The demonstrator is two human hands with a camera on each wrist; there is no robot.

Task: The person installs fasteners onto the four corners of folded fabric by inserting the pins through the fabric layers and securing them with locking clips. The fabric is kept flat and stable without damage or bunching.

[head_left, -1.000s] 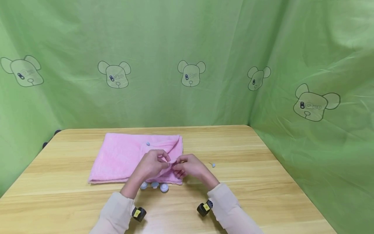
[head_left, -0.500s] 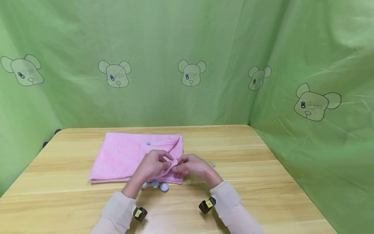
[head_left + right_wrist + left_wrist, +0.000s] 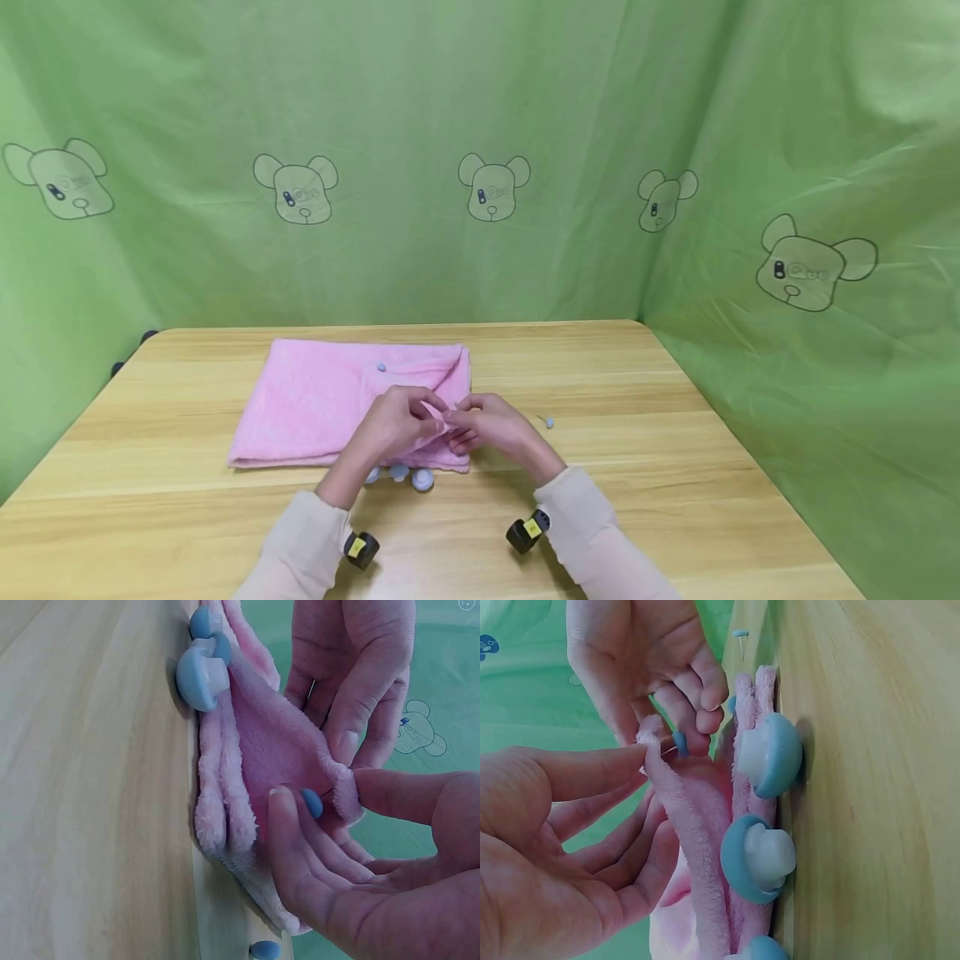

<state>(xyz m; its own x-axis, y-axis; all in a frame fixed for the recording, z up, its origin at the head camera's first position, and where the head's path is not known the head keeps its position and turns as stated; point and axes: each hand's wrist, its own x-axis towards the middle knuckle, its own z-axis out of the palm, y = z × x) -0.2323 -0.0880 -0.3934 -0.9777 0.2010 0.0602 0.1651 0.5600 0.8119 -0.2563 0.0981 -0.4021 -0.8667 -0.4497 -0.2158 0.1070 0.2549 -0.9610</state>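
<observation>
A folded pink towel (image 3: 307, 400) lies on the table with one edge raised. My left hand (image 3: 397, 417) pinches that raised edge between thumb and fingers. On the edge's other side, my right hand (image 3: 495, 429) nips the towel, its thumb against the outer face. A blue-headed pin (image 3: 311, 803) is stuck in the edge right by the right fingertips, with a bit of its needle showing. Another blue pin head (image 3: 381, 367) sits on the towel farther back. Mushroom-shaped blue-and-white fasteners (image 3: 757, 857) lie along the towel's near edge.
A loose blue-headed pin (image 3: 549, 422) lies on the wooden table (image 3: 637, 500), right of the towel. A green curtain (image 3: 390, 258) with bear drawings surrounds the table's back and sides.
The right fingers spread back slightly from the raised towel edge, then closed in on it again, now covering its peak. The left hand has stayed nearly in place, holding the edge.
</observation>
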